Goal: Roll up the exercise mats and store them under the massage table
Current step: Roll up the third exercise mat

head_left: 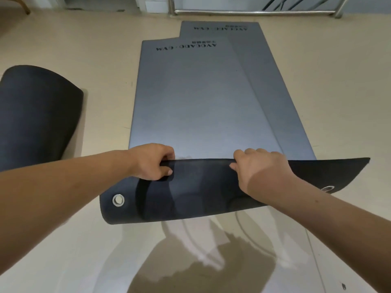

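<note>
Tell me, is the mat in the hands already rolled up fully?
No, the left hand and right hand grip only the curled near end of the mat; the rest lies flat.

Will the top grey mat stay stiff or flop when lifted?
Probably floppy: the top mat curls over at its near end where the left hand and right hand grip it. It may drag the lower mat it overlaps.

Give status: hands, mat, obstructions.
Left grip and right grip both hold top mat by its near edge, curled up. Second mat flat underneath. Rolled mat to left, not in path.
</note>
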`<state>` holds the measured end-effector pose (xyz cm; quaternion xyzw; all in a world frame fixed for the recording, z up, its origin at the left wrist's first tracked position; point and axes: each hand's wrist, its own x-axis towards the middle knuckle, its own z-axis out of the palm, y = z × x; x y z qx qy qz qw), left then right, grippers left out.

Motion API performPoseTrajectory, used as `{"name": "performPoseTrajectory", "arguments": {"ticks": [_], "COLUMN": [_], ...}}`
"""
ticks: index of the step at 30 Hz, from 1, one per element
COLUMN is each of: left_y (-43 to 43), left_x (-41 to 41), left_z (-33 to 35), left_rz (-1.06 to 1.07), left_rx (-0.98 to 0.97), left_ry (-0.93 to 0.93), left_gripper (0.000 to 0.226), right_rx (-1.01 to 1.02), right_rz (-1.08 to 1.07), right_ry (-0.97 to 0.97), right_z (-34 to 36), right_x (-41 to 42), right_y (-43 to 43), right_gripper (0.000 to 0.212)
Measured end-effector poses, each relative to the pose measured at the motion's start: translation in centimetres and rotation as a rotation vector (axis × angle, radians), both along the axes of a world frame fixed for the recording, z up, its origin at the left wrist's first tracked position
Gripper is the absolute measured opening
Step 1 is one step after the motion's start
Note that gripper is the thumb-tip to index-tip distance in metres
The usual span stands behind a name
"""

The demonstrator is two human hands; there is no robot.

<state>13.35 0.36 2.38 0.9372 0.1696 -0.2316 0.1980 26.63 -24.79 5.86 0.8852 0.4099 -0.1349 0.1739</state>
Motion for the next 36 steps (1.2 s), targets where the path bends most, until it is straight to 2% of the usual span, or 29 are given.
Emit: {"name": "performPoseTrajectory", "arguments": {"ticks": [2, 5, 7, 9, 11, 13, 15, 16, 20, 22, 25, 30, 33, 36], "left_y": [-0.9, -4.6, -7.6, -10.0, -10.9, -10.4, -9.5, -9.0, -8.2, -8.1, -7.8, -7.0, -6.6, -5.4], "left_x": [-0.1, -0.4, -1.2, -2.5, -3.3, -3.0, -1.9, -1.3, 0.1, 0.4, 1.0, 0.5, 0.3, 0.4], "left_z": [0.2, 0.7, 0.2, -0.9, -2.5, -3.8, -4.2, -4.3, -5.1, -5.4, -5.3, -4.6, -3.8, -2.4], "left_rz": [-0.067, -0.268, -0.348, -0.342, -0.305, -0.224, -0.158, -0.131, -0.097, -0.127, -0.151, -0.139, -0.13, -0.122], "left_rx": [0.197, 0.427, 0.445, 0.386, 0.367, 0.366, 0.363, 0.359, 0.307, 0.265, 0.246, 0.197, 0.126, -0.038], "left_ry": [-0.112, -0.289, -0.193, 0.033, 0.159, 0.113, 0.04, 0.025, 0.055, 0.061, 0.078, 0.133, 0.134, 0.194], "left_gripper": [0.043, 0.047, 0.063, 0.104, 0.133, 0.144, 0.144, 0.144, 0.147, 0.145, 0.142, 0.131, 0.115, 0.101], "right_rx": [0.054, 0.155, 0.246, 0.357, 0.402, 0.337, 0.219, 0.148, -0.13, -0.139, -0.103, -0.181, -0.149, -0.131], "right_rz": [0.011, -0.019, 0.0, -0.005, 0.008, 0.073, 0.138, 0.15, 0.168, 0.159, 0.189, 0.236, 0.217, 0.207], "right_ry": [-0.001, 0.127, 0.187, 0.185, 0.056, -0.097, -0.128, -0.114, -0.059, -0.037, -0.036, 0.104, 0.214, 0.338], "right_z": [-1.5, -4.4, -5.3, -5.5, -5.4, -4.9, -4.0, -3.6, -4.2, -5.6, -7.3, -7.2, -6.2, -5.0], "right_x": [1.1, 3.9, 5.2, 5.6, 5.3, 4.1, 2.7, 2.1, 0.5, 0.4, 1.3, 2.6, 3.2, 3.0], "right_y": [-0.1, -0.8, -0.6, 0.3, 1.5, 2.6, 3.0, 2.8, 0.3, -1.3, -2.0, 0.9, 1.1, 0.7], "right_gripper": [0.03, 0.04, 0.041, 0.041, 0.046, 0.046, 0.054, 0.065, 0.129, 0.14, 0.143, 0.144, 0.122, 0.099]}}
